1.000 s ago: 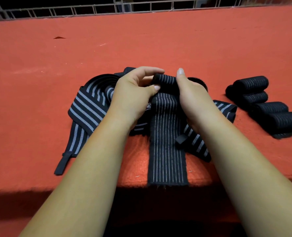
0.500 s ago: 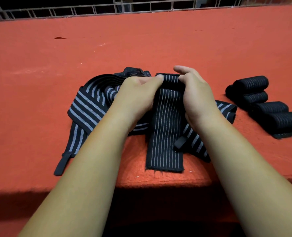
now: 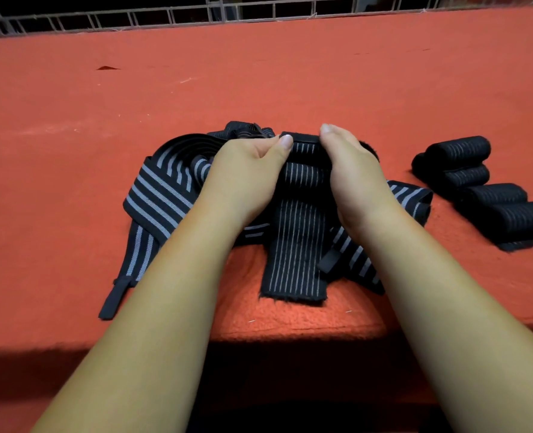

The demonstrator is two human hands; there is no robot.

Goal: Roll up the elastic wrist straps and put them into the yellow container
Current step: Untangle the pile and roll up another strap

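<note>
Here, both hands — left hand (image 3: pixel 246 170) and right hand (image 3: pixel 349 170) — curl round the rolled far end of a pinstriped strap (image 3: pixel 296 245), mid-table on red cloth (image 3: pixel 259 82); four rolled straps (image 3: pixel 483 189) lie right.

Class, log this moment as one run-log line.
thin-striped strap: part-rolled | left hand: grips its rolled end | right hand: grips its rolled end | finished rolls: at right

Black pinstriped strap (image 3: pixel 295 245), thin pale lines. At nine o'clock, banded strap (image 3: pixel 159 195): broad grey on black. Orange-red cloth (image 3: pixel 259 82) beneath.
</note>
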